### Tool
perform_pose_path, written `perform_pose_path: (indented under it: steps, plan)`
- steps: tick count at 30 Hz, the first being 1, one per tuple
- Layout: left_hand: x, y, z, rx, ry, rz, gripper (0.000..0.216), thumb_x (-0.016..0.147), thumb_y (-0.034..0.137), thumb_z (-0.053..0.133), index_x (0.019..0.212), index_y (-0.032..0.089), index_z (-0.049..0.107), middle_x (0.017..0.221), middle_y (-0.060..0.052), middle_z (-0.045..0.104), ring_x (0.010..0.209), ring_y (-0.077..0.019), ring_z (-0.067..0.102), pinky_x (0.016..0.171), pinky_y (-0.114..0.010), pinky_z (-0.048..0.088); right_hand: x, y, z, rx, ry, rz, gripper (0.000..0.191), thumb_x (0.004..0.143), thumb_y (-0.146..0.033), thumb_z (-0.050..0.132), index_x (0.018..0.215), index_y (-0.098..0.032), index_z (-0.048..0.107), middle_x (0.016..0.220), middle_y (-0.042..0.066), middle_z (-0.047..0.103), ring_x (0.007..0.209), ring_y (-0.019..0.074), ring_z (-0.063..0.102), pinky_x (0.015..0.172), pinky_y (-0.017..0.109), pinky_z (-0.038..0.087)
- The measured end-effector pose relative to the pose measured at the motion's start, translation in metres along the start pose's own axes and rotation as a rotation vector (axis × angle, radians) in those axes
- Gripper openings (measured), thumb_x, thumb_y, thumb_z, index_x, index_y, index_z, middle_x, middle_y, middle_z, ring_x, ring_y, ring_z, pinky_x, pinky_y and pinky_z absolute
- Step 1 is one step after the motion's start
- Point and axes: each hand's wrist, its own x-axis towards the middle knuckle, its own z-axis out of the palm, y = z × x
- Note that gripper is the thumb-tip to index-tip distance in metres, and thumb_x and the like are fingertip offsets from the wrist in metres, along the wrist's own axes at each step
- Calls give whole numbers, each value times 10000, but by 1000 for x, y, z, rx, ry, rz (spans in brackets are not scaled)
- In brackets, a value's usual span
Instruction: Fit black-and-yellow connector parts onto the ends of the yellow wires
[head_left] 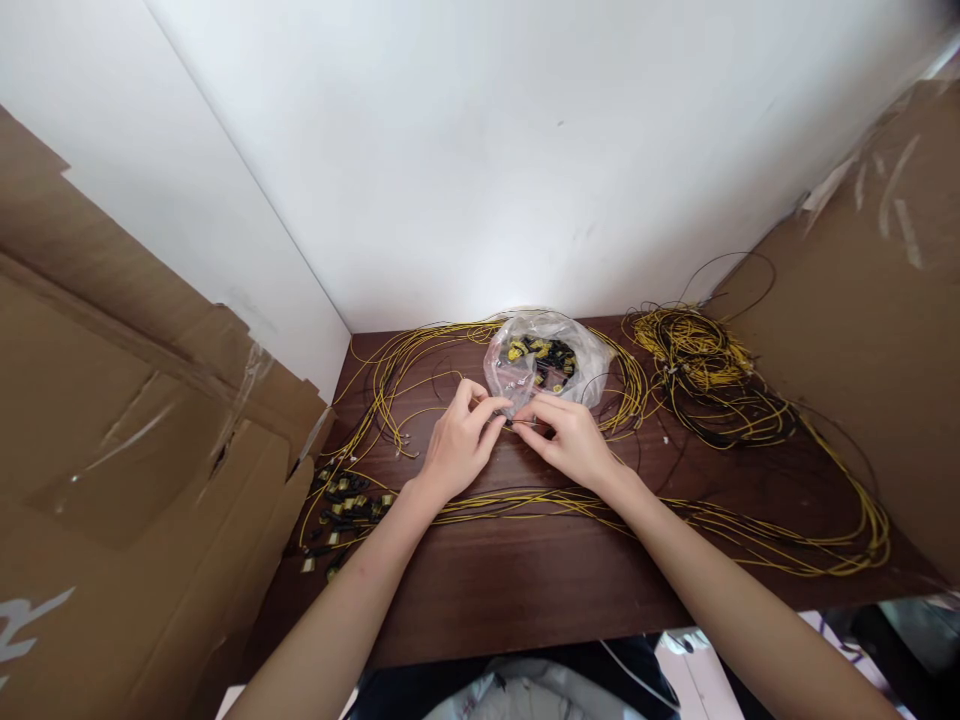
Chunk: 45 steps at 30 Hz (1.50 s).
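Note:
My left hand (466, 440) and my right hand (566, 435) meet over the middle of the table, fingertips almost touching. Each is closed in a pinch on a thin wire (513, 422), of which a short dark bit shows between the fingertips; the rest is covered by my fingers. Just beyond them sits an open clear plastic bag (596, 365), its near edge close to my fingers. Small black and yellow connectors (559, 358) lie inside it. Yellow and black wires (386, 385) curve around the bag on both sides.
A tangled wire bundle (694, 345) lies at the back right. Long wires (757, 535) run across behind my forearms. Several black and yellow connector ends (345, 505) lie at the left. Cardboard (150, 450) walls the left side, more cardboard (855, 330) the right, and a white panel (525, 160) the back.

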Motion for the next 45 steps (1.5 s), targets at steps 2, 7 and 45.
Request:
perform_pose_path:
  steps: [2, 7, 45]
  plan:
    - [0, 1, -1, -14, 4, -26, 172, 875, 233, 461, 956, 180, 604, 1036, -80, 466, 858, -156, 523, 717, -280, 470, 0, 0, 0, 7, 7, -4, 63, 829, -200, 535, 823, -187, 596, 739, 23, 601, 648, 143, 534, 622, 260, 423]
    - [1, 1, -2, -53, -25, 43, 153, 836, 166, 508, 952, 198, 602, 1224, -79, 477, 946, -178, 530, 802, -327, 470, -1, -1, 1, 5, 21, 14, 100, 852, -225, 513, 808, -183, 591, 720, 19, 586, 624, 136, 510, 602, 258, 399]
    - [0, -3, 1, -43, 178, 95, 182, 850, 207, 537, 986, 185, 655, 1082, -81, 622, 844, -150, 584, 776, -318, 500, 0, -1, -1, 146, 174, 100, 99, 831, -186, 531, 928, -197, 547, 840, 26, 605, 675, 131, 554, 574, 248, 445]
